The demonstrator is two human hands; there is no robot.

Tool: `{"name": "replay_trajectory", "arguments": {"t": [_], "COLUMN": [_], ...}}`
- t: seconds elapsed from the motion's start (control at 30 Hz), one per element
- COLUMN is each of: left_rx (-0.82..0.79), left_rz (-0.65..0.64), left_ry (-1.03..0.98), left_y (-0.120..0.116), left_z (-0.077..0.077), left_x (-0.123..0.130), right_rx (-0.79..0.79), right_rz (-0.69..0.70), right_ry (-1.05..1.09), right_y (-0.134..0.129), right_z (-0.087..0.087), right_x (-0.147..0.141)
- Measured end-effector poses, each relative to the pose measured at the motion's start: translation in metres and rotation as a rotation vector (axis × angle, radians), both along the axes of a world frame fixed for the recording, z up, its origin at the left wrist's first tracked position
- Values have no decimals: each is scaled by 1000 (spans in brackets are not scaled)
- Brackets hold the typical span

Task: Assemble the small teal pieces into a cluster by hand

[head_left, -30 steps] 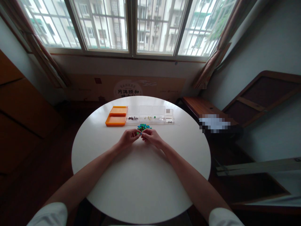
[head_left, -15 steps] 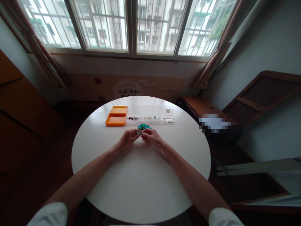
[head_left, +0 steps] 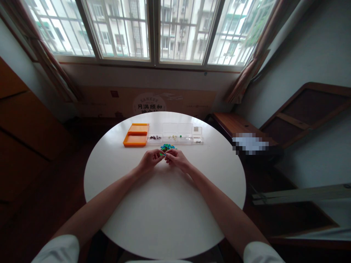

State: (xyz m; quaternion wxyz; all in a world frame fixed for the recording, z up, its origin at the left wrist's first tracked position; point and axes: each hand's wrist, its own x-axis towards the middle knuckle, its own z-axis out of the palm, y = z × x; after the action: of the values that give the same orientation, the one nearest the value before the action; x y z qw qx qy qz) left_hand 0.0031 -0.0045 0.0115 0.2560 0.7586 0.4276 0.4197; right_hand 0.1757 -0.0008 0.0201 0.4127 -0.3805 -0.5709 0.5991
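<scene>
My left hand (head_left: 149, 159) and my right hand (head_left: 177, 158) meet fingertip to fingertip over the white table. Both are closed in a pinch around small green and blue pieces (head_left: 162, 154), too small to tell their exact kind. Just beyond the fingers lies a heap of small blue and green pieces (head_left: 168, 147), partly hidden by my hands. Behind the heap, a clear plastic compartment box (head_left: 177, 128) stands with its lids up. Inside it are dark pieces (head_left: 155, 137), cream pieces (head_left: 172, 137) and a green piece (head_left: 180, 136), in separate compartments.
An orange open case (head_left: 135, 140) sits left of the clear box. The round white table (head_left: 164, 219) carries all of this. To the right stands a wooden bench (head_left: 233, 122) with a blurred white item on it. A long cardboard box (head_left: 192, 96) leans under the window.
Almost nothing differs. My fingers have shifted very slightly at the pinch, and both hands stay in the same place before the heap.
</scene>
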Motion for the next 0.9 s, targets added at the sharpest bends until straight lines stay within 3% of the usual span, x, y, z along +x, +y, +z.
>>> {"name": "replay_trajectory", "arguments": {"t": [0.23,0.9], "left_rx": [12,17], "left_rz": [64,16], "left_ry": [0,-18], "left_y": [2,1], "left_z": [-2,-2], "left_x": [-1,0], "right_rx": [-9,-5], "right_rz": [1,8], "right_ry": [6,-43], "right_y": [-2,-3], "right_z": [2,4], "right_x": [0,0]}}
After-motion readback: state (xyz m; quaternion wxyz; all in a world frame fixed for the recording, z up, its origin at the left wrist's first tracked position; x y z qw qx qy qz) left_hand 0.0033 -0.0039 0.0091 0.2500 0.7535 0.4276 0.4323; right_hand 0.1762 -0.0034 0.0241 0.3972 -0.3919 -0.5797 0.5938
